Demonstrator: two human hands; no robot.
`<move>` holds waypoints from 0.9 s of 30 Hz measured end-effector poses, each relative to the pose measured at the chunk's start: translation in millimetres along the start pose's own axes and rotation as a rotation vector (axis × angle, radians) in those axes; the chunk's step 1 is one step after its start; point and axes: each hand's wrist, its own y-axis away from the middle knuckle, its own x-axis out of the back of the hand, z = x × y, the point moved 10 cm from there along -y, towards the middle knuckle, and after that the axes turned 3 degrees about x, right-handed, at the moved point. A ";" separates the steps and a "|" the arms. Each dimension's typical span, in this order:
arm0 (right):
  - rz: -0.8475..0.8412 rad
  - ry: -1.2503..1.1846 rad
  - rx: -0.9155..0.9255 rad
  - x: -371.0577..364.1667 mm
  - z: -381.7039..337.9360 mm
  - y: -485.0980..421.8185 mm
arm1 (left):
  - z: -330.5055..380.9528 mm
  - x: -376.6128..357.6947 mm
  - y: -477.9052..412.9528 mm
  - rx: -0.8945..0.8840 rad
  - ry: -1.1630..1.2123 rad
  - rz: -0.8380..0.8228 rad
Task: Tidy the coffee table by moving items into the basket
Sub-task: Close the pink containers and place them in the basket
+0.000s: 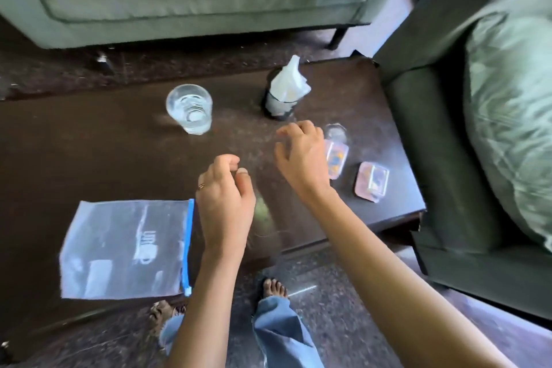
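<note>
Forearms (197, 308) stretch out, left hand (224, 200) and right hand (301, 158) loosely curled, seemingly empty, the right nearer the clear box (338, 162) lying lengthwise just to its right.

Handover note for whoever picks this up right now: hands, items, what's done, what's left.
Left hand and right hand: both loosely curled over the coffee table, nothing visible in either. Right hand is beside the first pink box.
On the table: glass, tissue holder, first pink box, second pink box, zip bag.
Done: nothing evident; no basket in view.
Left: all five items.
</note>
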 end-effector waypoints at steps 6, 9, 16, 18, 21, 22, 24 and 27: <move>0.100 0.161 -0.350 35.3 150.3 35.6 | 51.6 -85.0 27.9 -0.099 -0.014 -0.211; 0.131 0.192 -0.592 38.5 214.9 62.3 | 61.1 -127.7 37.4 -0.062 -0.022 -0.292; -0.022 0.036 -0.678 4.2 263.3 81.6 | 81.0 -197.0 37.0 -0.033 -0.142 -0.367; -0.021 -0.046 -0.638 -0.2 262.7 80.5 | 86.6 -212.0 33.9 -0.053 -0.208 -0.365; 0.016 -0.110 -0.556 -0.7 258.1 78.2 | 91.8 -237.9 29.4 -0.074 -0.329 -0.403; 0.030 -0.123 -0.540 -0.5 256.5 78.2 | 92.6 -246.2 28.4 -0.084 -0.358 -0.422; 0.052 -0.158 -0.484 1.0 249.1 77.6 | 91.8 -255.1 26.1 -0.080 -0.377 -0.448; 0.040 -0.426 -0.512 -5.0 241.2 80.9 | 85.6 -249.3 19.6 -0.034 -0.199 -0.439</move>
